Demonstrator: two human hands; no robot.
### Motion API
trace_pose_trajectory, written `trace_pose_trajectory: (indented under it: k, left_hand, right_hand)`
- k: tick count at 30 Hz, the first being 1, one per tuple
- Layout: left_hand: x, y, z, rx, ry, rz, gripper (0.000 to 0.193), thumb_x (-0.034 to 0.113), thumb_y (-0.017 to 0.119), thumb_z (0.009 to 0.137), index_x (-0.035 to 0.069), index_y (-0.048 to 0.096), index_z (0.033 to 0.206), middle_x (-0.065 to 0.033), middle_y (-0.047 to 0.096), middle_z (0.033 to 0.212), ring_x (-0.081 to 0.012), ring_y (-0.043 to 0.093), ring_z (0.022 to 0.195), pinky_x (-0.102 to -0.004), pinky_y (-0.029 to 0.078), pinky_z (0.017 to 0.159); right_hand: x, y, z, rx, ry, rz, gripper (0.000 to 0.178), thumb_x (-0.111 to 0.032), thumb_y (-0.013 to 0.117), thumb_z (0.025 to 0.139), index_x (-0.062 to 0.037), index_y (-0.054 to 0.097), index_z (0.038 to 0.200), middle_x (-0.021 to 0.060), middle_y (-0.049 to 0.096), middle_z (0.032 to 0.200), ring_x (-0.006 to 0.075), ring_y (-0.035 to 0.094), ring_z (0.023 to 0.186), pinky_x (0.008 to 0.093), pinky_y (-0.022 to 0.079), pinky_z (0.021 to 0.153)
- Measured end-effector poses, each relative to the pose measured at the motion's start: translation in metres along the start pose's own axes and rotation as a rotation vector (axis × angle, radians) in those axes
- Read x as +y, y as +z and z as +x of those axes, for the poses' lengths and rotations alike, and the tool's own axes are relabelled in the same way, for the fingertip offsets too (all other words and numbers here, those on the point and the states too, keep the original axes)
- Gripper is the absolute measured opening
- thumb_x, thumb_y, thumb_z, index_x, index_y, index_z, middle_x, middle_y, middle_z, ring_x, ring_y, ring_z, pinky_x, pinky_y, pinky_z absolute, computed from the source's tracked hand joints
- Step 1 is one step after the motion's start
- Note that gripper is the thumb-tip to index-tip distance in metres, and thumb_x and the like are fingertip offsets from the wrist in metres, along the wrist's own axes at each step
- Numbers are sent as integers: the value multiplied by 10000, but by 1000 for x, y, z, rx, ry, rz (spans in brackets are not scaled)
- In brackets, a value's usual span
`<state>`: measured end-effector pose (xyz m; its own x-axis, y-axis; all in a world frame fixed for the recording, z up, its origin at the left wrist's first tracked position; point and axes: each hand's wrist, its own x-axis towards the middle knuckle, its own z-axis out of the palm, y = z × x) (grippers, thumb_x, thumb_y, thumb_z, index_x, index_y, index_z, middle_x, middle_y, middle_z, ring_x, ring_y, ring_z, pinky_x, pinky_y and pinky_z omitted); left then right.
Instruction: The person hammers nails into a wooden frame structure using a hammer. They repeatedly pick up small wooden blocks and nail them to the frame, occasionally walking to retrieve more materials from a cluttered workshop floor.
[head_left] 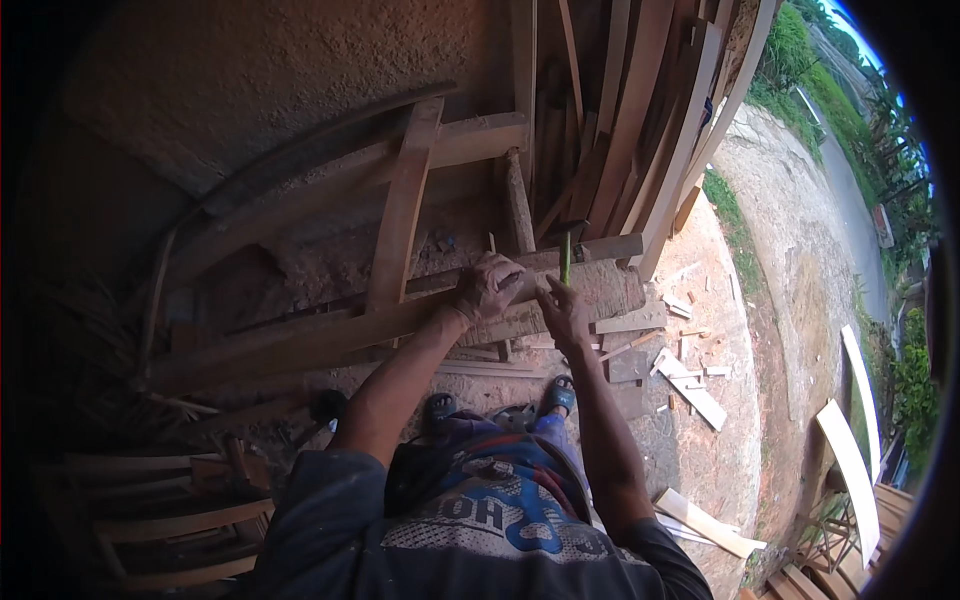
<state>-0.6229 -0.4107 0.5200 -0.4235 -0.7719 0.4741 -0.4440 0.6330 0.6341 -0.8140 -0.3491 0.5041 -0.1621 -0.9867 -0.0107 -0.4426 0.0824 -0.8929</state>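
Note:
My right hand (566,316) is wrapped round the green handle of a hammer (566,258), whose dark head points away from me over the wooden bench. Close by on the left, my left hand (490,288) is closed, its fingers curled above the long timber (400,322) along the bench's near side. What those fingers grip, if anything, is too small to make out. Under and beside both hands lies the rough bench top (612,288), with a narrow wooden strip (610,247) along its far edge.
A board (404,205) slants across the bench frame left of my hands. Long planks (640,120) lean against the wall beyond. Wood offcuts (692,388) litter the ground at right, near my sandals (560,395). Wooden frames (180,520) stand at lower left.

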Motion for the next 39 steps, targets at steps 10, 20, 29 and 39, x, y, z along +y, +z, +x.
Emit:
trace_pose_trajectory:
  k: [10, 20, 29, 39]
  left_hand:
    - [20, -8, -14, -430, -294, 567, 660, 413, 788, 698, 98, 506, 1205, -118, 616, 1142, -310, 523, 1118, -488, 360, 952]
    - [14, -3, -21, -402, -312, 590, 637, 366, 817, 663, 100, 511, 1155, -100, 621, 1090, -302, 536, 1101, -466, 353, 927]
    - [14, -1, -16, -420, -313, 560, 669, 422, 813, 669, 123, 537, 1200, -86, 633, 1125, -279, 562, 1099, -449, 373, 914]
    - [23, -12, 0, -490, -386, 475, 739, 504, 814, 661, 154, 585, 1270, -70, 653, 1165, -264, 576, 1112, -428, 384, 955]
  right_hand:
    - [-18, 22, 12, -24, 454, 468, 440, -305, 753, 852, 13, 679, 1146, 106, 704, 830, 110, 534, 489, 272, 408, 430]
    - [-8, -27, -39, -213, 469, 645, 690, -272, 541, 997, -132, 198, 1579, 69, 655, 816, 100, 510, 528, 268, 434, 459]
    - [-8, -30, -9, -362, 386, 435, 565, -141, 460, 954, -112, 389, 1514, 38, 587, 814, 111, 493, 541, 281, 436, 466]
    - [9, -50, -26, -383, 390, 467, 559, -225, 448, 1023, -126, 296, 1551, 133, 597, 1205, 196, 580, 863, 312, 487, 763]
